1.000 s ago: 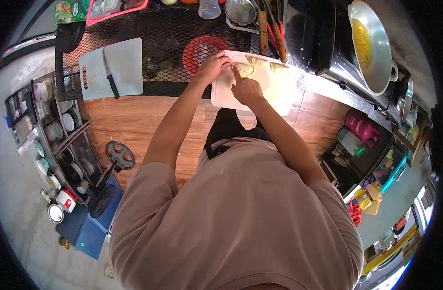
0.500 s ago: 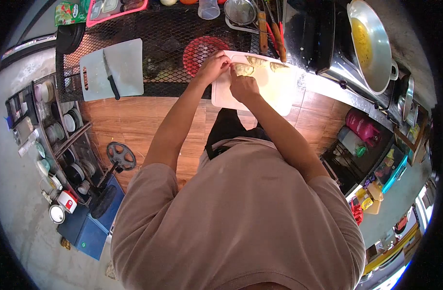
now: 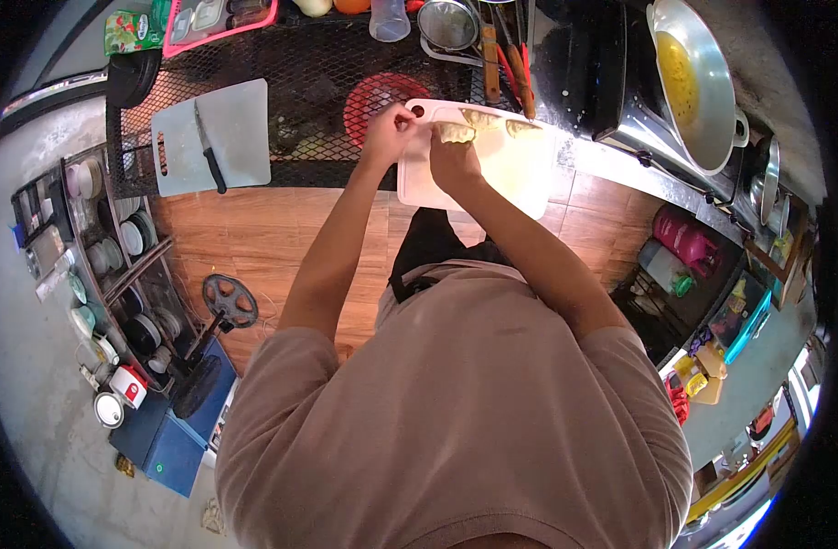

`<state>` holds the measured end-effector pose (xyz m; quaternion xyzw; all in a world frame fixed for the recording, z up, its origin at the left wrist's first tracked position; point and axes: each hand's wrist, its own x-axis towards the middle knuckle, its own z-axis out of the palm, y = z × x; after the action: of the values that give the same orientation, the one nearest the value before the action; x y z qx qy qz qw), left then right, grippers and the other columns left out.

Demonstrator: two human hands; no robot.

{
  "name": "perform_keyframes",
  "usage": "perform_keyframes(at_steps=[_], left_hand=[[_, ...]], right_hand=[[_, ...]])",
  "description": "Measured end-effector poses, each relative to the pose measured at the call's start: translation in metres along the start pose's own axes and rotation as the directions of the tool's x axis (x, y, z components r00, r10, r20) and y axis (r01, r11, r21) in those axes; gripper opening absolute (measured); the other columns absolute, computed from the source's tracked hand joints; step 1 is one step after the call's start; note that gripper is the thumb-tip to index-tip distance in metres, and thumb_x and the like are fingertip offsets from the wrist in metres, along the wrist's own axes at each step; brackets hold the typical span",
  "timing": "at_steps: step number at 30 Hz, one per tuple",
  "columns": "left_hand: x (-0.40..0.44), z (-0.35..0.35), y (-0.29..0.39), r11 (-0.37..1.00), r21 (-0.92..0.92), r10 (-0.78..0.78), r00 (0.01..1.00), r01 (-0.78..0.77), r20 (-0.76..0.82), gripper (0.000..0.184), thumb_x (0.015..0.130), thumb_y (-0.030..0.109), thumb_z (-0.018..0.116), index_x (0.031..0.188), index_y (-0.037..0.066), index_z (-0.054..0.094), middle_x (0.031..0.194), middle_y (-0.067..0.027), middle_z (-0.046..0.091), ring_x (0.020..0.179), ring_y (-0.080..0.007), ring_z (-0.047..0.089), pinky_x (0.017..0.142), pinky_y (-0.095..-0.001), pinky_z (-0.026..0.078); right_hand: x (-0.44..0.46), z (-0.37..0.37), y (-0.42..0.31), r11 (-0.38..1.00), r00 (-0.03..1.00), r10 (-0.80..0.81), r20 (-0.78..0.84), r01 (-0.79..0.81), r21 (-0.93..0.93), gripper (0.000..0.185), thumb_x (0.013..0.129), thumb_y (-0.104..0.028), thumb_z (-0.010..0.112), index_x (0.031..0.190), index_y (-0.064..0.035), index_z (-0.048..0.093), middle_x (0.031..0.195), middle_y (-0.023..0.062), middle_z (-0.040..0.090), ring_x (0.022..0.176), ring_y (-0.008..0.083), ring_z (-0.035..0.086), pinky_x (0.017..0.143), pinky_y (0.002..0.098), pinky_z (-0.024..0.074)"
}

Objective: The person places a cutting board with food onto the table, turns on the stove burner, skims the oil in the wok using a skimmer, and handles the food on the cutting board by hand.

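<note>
A pale half-moon dumpling [image 3: 456, 133] with a pleated edge is at the fingers of my right hand [image 3: 456, 166], which is closed at its near left side. To the left, my left hand [image 3: 388, 135] has its thumb and forefinger brought together in a pinch, apart from the dumpling. Whatever may be between those fingertips is too small to make out. Both hands are over a white cutting board [image 3: 419, 188]. Along its far edge lie another folded dumpling [image 3: 480, 119] and a third dumpling [image 3: 523, 129].
A second cutting board [image 3: 245, 137] with a knife [image 3: 209, 146] lies left on the black mesh table. A red basket [image 3: 364, 101] shows under the mesh. Wooden-handled tools [image 3: 490, 64] lie beyond my board. At right, a pan [image 3: 712, 101] holds yellow liquid on the stove.
My left hand has drawn back to the left, away from the dumpling's corner. My right hand has turned slightly and stays at the dumpling. The view has shifted a little.
</note>
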<state>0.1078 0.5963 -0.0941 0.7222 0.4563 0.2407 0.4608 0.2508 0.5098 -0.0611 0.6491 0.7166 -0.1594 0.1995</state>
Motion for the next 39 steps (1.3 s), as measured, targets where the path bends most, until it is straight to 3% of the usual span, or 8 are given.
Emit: perform_keyframes(at_steps=[6,10,12,20,26,29,32,39], left_hand=[[-0.012,-0.009,0.012,0.984,-0.1,-0.159,0.977,0.145,-0.144,0.014,0.081,0.003,0.072,0.094,0.004,0.069,0.083,-0.0074,0.071,0.072,-0.0147,0.067,0.066,-0.0285,0.052],[-0.012,0.01,0.001,0.999,-0.005,-0.048,0.998,0.048,-0.031,0.022,0.082,0.002,0.068,0.103,0.005,0.072,0.088,-0.01,0.071,0.077,-0.023,0.069,0.071,-0.0338,0.055],[-0.013,0.017,0.008,0.995,0.098,-0.024,1.0,0.024,-0.004,0.025,0.083,0.004,0.064,0.107,0.007,0.073,0.1,-0.0121,0.07,0.089,-0.0312,0.067,0.08,-0.0396,0.055],[-0.027,0.043,0.012,0.991,0.125,0.043,0.998,-0.037,-0.04,0.029,0.086,0.004,0.061,0.112,0.006,0.073,0.108,-0.0148,0.069,0.099,-0.032,0.064,0.087,-0.0417,0.053],[-0.029,0.031,0.031,0.928,-0.182,-0.343,0.936,0.324,-0.082,0.027,0.09,0.005,0.062,0.115,0.003,0.071,0.096,-0.0124,0.073,0.083,-0.0197,0.069,0.075,-0.0296,0.054],[-0.043,0.022,0.042,0.895,-0.258,-0.382,0.924,0.365,-0.02,0.023,0.092,0.011,0.067,0.113,0.002,0.072,0.095,-0.0078,0.074,0.082,-0.0122,0.067,0.075,-0.0264,0.053],[-0.064,0.03,0.061,0.676,-0.509,-0.457,0.845,0.533,0.277,0.026,0.097,0.024,0.066,0.111,0.003,0.073,0.096,-0.0012,0.071,0.083,-0.0083,0.063,0.077,-0.025,0.051],[-0.088,0.058,0.12,0.416,-0.56,-0.376,0.697,0.716,0.611,0.023,0.098,0.029,0.064,0.109,0.009,0.07,0.099,0.0032,0.066,0.088,-0.0071,0.054,0.078,-0.0257,0.043]], right_hand=[[-0.013,-0.016,0.005,0.988,0.998,-0.01,0.057,0.001,0.154,0.068,0.089,-0.02,0.054,0.149,0.0056,0.034,0.085,0.0158,0.073,0.074,0.0294,0.072,0.072,0.0433,0.0555],[-0.028,-0.017,0.014,0.96,1.0,-0.008,0.031,-0.001,0.278,0.062,0.09,-0.024,0.057,0.144,0.0022,0.041,0.09,0.0188,0.072,0.083,0.033,0.072,0.077,0.0455,0.0553],[-0.042,-0.027,0.025,0.936,0.997,-0.026,0.068,0.001,0.351,0.039,0.092,-0.025,0.056,0.121,0.0,0.055,0.091,0.0196,0.073,0.085,0.0323,0.073,0.077,0.0452,0.0566],[-0.068,-0.029,0.051,0.9,0.967,0.009,0.255,-0.119,0.419,0.036,0.092,-0.029,0.057,0.115,-0.0017,0.056,0.103,0.0221,0.07,0.103,0.0361,0.068,0.09,0.0474,0.0527],[-0.075,-0.02,0.061,0.876,0.981,0.017,0.192,-0.107,0.47,0.034,0.092,-0.029,0.058,0.114,-0.0027,0.06,0.104,0.0213,0.07,0.1,0.0366,0.068,0.087,0.0486,0.0531],[-0.086,-0.026,0.077,0.646,0.997,-0.027,0.075,-0.04,0.762,0.034,0.091,-0.027,0.063,0.117,-0.0053,0.064,0.099,0.0173,0.072,0.09,0.0341,0.07,0.08,0.0453,0.0551],[-0.109,-0.039,0.087,0.391,0.999,0.041,-0.001,-0.015,0.92,0.036,0.09,-0.018,0.069,0.124,-0.0071,0.065,0.092,0.0128,0.071,0.074,0.0233,0.067,0.07,0.0369,0.0536],[-0.152,-0.048,0.092,0.328,0.969,0.163,-0.184,0.122,0.937,0.029,0.088,-0.012,0.073,0.117,-0.0066,0.07,0.097,0.0104,0.069,0.067,0.0177,0.062,0.066,0.0311,0.0523]])
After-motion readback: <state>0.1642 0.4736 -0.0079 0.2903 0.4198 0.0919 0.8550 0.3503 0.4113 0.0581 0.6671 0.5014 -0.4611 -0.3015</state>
